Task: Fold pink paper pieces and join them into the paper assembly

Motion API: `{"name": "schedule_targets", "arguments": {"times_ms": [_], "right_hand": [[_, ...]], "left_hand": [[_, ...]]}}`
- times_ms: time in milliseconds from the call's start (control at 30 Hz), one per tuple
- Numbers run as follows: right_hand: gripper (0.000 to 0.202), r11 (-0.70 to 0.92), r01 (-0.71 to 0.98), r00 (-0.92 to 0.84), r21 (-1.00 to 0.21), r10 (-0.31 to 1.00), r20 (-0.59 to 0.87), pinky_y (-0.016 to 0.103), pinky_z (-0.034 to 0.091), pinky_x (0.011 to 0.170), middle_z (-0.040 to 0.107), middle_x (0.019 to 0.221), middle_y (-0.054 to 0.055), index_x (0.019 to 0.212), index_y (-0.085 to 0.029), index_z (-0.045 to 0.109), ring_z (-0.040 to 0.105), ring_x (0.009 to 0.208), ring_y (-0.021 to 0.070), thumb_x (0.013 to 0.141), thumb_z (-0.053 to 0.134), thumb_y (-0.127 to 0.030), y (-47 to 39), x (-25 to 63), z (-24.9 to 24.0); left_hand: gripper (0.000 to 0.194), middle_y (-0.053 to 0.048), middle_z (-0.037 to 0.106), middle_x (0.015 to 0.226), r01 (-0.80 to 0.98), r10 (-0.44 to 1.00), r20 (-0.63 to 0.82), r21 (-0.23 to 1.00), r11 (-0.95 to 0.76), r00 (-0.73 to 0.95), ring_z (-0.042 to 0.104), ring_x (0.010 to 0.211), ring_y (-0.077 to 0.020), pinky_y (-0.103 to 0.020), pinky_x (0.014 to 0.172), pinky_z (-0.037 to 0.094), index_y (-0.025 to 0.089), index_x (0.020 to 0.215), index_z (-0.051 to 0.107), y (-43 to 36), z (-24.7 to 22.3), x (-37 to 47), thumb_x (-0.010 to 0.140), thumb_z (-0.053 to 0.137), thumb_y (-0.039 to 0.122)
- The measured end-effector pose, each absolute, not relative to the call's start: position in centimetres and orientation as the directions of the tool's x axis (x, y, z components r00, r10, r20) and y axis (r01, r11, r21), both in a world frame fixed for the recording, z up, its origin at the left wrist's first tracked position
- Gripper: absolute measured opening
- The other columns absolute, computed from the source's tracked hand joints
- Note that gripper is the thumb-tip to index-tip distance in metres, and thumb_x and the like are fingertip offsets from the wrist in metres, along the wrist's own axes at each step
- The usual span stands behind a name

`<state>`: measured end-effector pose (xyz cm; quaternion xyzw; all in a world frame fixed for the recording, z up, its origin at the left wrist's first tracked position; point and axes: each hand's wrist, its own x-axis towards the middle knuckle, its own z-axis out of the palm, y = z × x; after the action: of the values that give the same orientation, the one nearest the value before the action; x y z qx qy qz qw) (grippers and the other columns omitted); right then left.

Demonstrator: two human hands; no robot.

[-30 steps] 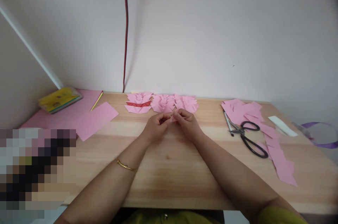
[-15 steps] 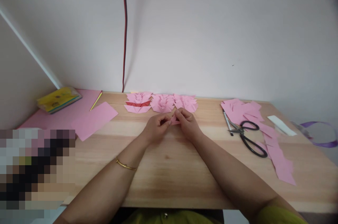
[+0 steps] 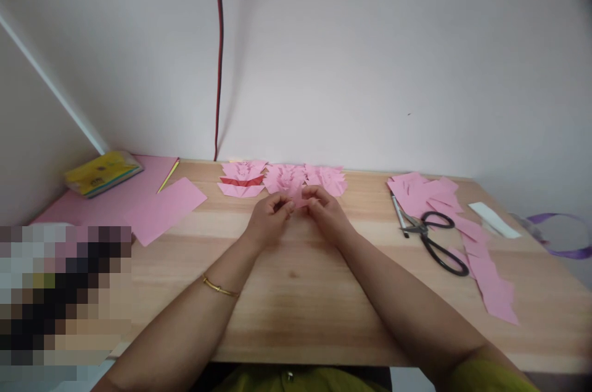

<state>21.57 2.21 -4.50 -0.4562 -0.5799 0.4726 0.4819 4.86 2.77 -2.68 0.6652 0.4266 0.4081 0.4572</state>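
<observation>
Between my two hands, over the middle of the table, is a small piece of pink folded paper [image 3: 300, 200]. My left hand [image 3: 269, 214] pinches its left side with thumb and forefinger. On the other side, my right hand [image 3: 324, 206] has its fingertips closed on the paper. Part of the piece is covered by the fingers, so its exact shape is hard to make out. Just beyond my hands, along the wall, several folded pink paper pieces [image 3: 326, 177] lie in three groups. A red folded strip [image 3: 241, 182] shows in the left group.
On the right lie black-handled scissors [image 3: 435, 238], a pen [image 3: 399, 214], pink paper pieces [image 3: 493, 284] and a white strip [image 3: 494, 219]. At left are pink sheets [image 3: 166, 210], a yellow pencil [image 3: 168, 175] and a yellow pouch [image 3: 104, 173]. A cable [image 3: 219, 53] hangs on the wall.
My hands have drawn slightly apart, the left shifting a little to the left. The pink paper now stands more upright between my fingertips.
</observation>
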Motion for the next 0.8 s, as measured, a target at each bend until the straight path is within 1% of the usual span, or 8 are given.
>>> {"name": "schedule_targets", "arguments": {"times_ms": [67,133,200,333,400,500,667,800], "right_hand": [[0.024,0.18,0.1,-0.139,-0.979,0.976,0.165,0.027,0.042,0.067,0.056,0.079,0.001,0.085,-0.021,0.059,0.051,0.073,0.0139,0.076,0.061,-0.043,1.91,21.37,-4.4],[0.022,0.209,0.13,-0.125,-0.969,0.973,0.193,0.026,0.04,0.065,0.053,0.072,0.0,0.075,-0.019,0.058,0.048,0.069,0.0128,0.077,0.061,-0.041,1.68,21.21,-4.3],[0.023,0.214,0.141,-0.096,-0.967,0.975,0.202,0.025,0.039,0.062,0.05,0.068,-0.001,0.071,-0.019,0.056,0.045,0.065,0.0117,0.079,0.06,-0.04,1.58,21.14,-4.22],[0.024,0.202,0.143,-0.1,-0.969,0.977,0.189,0.026,0.04,0.064,0.053,0.07,0.0,0.071,-0.02,0.056,0.047,0.067,0.0125,0.079,0.059,-0.043,1.59,21.18,-4.09],[0.024,0.196,0.121,-0.115,-0.973,0.977,0.182,0.027,0.041,0.066,0.056,0.073,0.0,0.074,-0.02,0.056,0.05,0.07,0.0133,0.079,0.059,-0.044,1.61,21.19,-4.0],[0.024,0.181,0.097,-0.142,-0.979,0.976,0.166,0.027,0.042,0.067,0.057,0.074,0.0,0.076,-0.021,0.056,0.052,0.071,0.0137,0.078,0.06,-0.044,1.62,21.15,-3.89],[0.026,0.18,0.142,-0.117,-0.973,0.98,0.164,0.025,0.038,0.06,0.054,0.07,-0.001,0.072,-0.02,0.053,0.048,0.065,0.0119,0.078,0.061,-0.044,1.55,21.15,-3.91],[0.027,0.183,0.147,-0.113,-0.972,0.979,0.168,0.024,0.035,0.057,0.051,0.065,-0.002,0.069,-0.02,0.053,0.044,0.06,0.0111,0.078,0.06,-0.044,1.48,21.2,-3.9]], "left_hand": [[0.018,0.002,0.054,0.064,0.187,0.938,0.154,0.958,-0.219,0.31,0.049,0.063,-0.011,-0.022,0.061,0.039,0.016,0.071,0.057,2.72,-2.72,4.9,0.079,0.053,0.031],[0.017,0.001,0.056,0.068,0.182,0.932,0.141,0.961,-0.21,0.334,0.05,0.064,-0.0111,-0.023,0.061,0.04,0.016,0.075,0.059,2.71,-2.86,4.95,0.079,0.053,0.032],[0.016,0.001,0.057,0.07,0.182,0.928,0.121,0.964,-0.194,0.353,0.051,0.064,-0.011,-0.023,0.062,0.041,0.016,0.078,0.06,2.76,-3.05,4.98,0.079,0.054,0.031],[0.017,0.001,0.057,0.068,0.203,0.925,0.094,0.963,-0.178,0.367,0.051,0.061,-0.0109,-0.023,0.06,0.041,0.016,0.078,0.061,2.86,-3.22,4.96,0.078,0.055,0.031],[0.017,0.001,0.058,0.067,0.209,0.923,0.102,0.959,-0.19,0.37,0.05,0.061,-0.011,-0.023,0.059,0.041,0.016,0.08,0.062,2.81,-3.14,4.96,0.078,0.055,0.032],[0.016,-0.001,0.061,0.072,0.21,0.915,0.133,0.951,-0.226,0.381,0.052,0.064,-0.0117,-0.023,0.06,0.041,0.016,0.083,0.064,2.63,-2.9,5.0,0.078,0.054,0.028],[0.013,0.0,0.062,0.073,0.227,0.9,0.172,0.933,-0.279,0.4,0.053,0.068,-0.012,-0.023,0.064,0.041,0.017,0.082,0.064,2.47,-2.68,5.03,0.078,0.053,0.023],[0.012,0.001,0.058,0.068,0.234,0.889,0.182,0.925,-0.3,0.42,0.05,0.066,-0.011,-0.023,0.064,0.04,0.016,0.075,0.062,2.46,-2.57,5.02,0.078,0.053,0.023]]}}
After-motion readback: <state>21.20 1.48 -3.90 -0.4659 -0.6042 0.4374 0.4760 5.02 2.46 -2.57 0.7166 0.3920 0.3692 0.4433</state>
